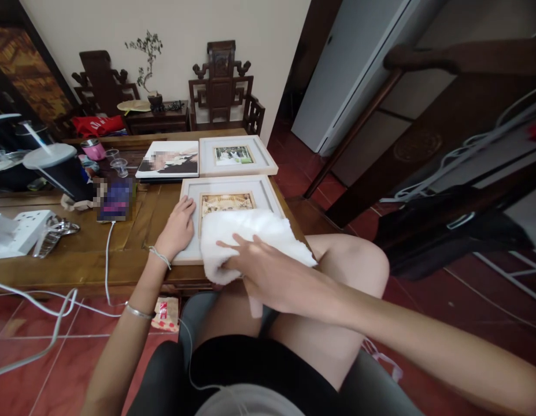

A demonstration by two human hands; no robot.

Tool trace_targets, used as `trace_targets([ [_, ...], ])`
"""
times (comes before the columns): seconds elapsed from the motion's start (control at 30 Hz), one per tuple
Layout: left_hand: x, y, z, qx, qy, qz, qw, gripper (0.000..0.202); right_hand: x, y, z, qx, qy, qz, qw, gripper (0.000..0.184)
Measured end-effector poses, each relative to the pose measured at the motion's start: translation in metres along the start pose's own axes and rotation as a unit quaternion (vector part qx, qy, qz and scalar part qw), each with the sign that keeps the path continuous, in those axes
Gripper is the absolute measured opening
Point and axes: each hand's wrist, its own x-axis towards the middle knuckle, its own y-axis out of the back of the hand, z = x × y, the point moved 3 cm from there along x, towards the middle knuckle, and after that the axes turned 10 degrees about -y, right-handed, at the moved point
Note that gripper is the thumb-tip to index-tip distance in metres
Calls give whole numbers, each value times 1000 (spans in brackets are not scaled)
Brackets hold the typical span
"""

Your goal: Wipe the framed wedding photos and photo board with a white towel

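A pale wooden picture frame (187,190) lies at the table's near right edge, with a small photo inside a white mount. My left hand (177,230) holds its left side, fingers bent over the rim. Spread over the lower part of that frame is a fluffy white cloth (268,222), hiding part of the photo. My right hand (254,260) grips the cloth at its near side, pressing it against the frame. The cloth's right corner hangs past the frame toward my knee.
Behind lies a second picture frame (263,151), beside a photo album (172,159). Further left are a phone (115,199) on a white cable, a black cup (55,164) with a straw, small clear cups (119,166), and a power strip (27,228). Carved chairs (221,86) stand by the wall.
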Motion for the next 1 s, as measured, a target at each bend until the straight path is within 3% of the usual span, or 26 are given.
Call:
trace_targets([
  [0.1,0,0,2,-9,7,-6,1000,47,16,-15,8,-23,7,54,998,53],
  [0.2,0,4,7,-41,21,13,999,50,56,-25,25,-66,-29,88,993,56],
  [0.37,0,13,18,-100,23,40,994,62,134,-5,39,-126,-85,162,975,47],
  [0.5,2,16,18,-109,21,47,993,64,163,7,33,-136,-79,154,976,45],
  [0.6,2,16,18,-110,25,48,992,68,151,1,22,-133,-61,131,981,49],
  [0.77,3,18,20,-133,45,41,989,69,95,-15,2,-136,4,81,987,50],
  [0.87,3,18,17,-145,56,28,987,68,70,-13,-6,-104,43,31,993,46],
  [1.0,3,14,10,-127,18,45,991,66,60,-5,-14,-55,43,15,997,41],
])
